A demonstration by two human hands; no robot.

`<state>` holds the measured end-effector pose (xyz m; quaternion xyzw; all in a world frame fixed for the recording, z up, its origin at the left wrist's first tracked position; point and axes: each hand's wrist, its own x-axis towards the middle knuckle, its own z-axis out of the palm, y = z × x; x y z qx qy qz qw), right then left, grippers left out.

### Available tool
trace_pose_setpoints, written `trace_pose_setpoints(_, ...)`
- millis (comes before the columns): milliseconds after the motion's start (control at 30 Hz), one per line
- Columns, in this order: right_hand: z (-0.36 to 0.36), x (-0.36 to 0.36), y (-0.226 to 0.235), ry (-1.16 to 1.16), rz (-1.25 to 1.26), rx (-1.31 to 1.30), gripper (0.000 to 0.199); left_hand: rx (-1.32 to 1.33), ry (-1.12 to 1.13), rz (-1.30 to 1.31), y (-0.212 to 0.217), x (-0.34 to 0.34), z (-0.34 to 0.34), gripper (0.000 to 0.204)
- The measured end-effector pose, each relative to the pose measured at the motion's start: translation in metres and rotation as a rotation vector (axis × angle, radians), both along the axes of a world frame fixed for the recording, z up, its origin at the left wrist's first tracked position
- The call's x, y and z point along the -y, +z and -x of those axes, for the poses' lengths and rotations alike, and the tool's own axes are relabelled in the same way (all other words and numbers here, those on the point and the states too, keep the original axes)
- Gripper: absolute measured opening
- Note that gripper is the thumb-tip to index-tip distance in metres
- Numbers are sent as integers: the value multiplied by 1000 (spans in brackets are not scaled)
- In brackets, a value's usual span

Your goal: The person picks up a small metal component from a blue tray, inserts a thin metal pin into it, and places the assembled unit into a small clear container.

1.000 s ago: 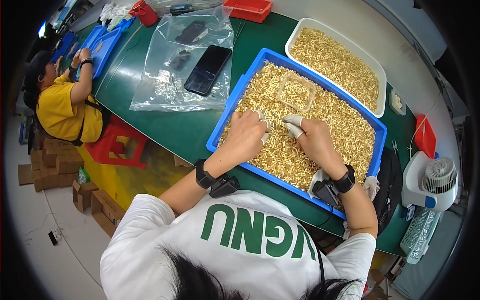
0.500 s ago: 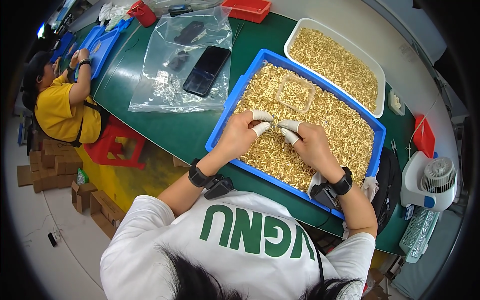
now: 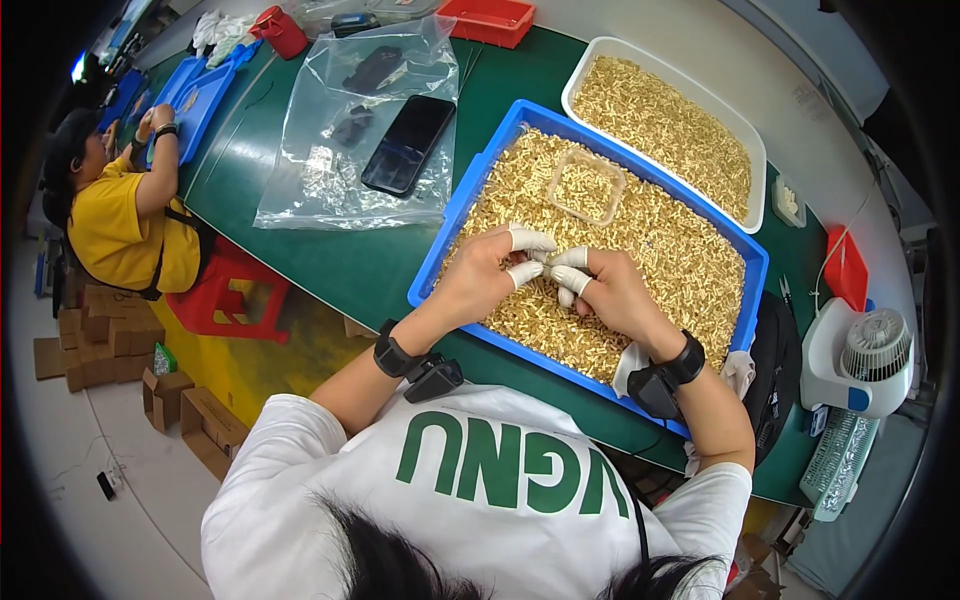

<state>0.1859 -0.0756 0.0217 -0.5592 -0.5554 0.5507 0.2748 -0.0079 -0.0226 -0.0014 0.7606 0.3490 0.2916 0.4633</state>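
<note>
Over a blue tray point(image 3: 452, 228) heaped with small gold-coloured metal parts point(image 3: 660, 270), my two hands meet fingertip to fingertip. White finger cots cover the thumb and fingertips of my left hand point(image 3: 485, 272), which is closed in a pinch. My right hand point(image 3: 618, 290), also in white finger cots, pinches from the other side. Whatever sits between the fingertips is too small and too covered to name. Just beyond my hands, a clear square container point(image 3: 552, 200) lies among the gold parts, with more of them inside.
Behind stands a white tub point(image 3: 757, 150) of similar gold parts. To the left, a phone point(image 3: 408, 145) rests on a clear plastic bag point(image 3: 300, 190) on the green table point(image 3: 350, 250). A white fan point(image 3: 860, 365) is at right. A co-worker in yellow point(image 3: 130, 215) sits at far left.
My fingertips have come together; a small gap between the hands has closed. My right fingers are more curled. The view has shifted slightly.
</note>
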Motion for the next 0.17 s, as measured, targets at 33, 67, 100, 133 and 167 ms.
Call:
trace_pose_setpoints(33, 0, 0, -1, 0, -1, 1, 15, 7, -21, 16, 0, 0, 1, 23)
trace_pose_setpoints(67, -1, -1, -5, 3, 30, -28, 15, 14, -41, 32, 0, 0, 1, 24)
trace_pose_setpoints(100, -1, -1, -7, 6, 60, -56, 16, 16, -40, 31, 0, 0, 1, 24)
trace_pose_setpoints(133, -1, -1, -9, 9, 90, -83, 16, 23, -56, 45, 2, 1, 1, 25)
trace_pose_setpoints(167, -1, -1, -9, 13, 95, -94, 15, 30, -72, 59, 4, 1, 1, 27)
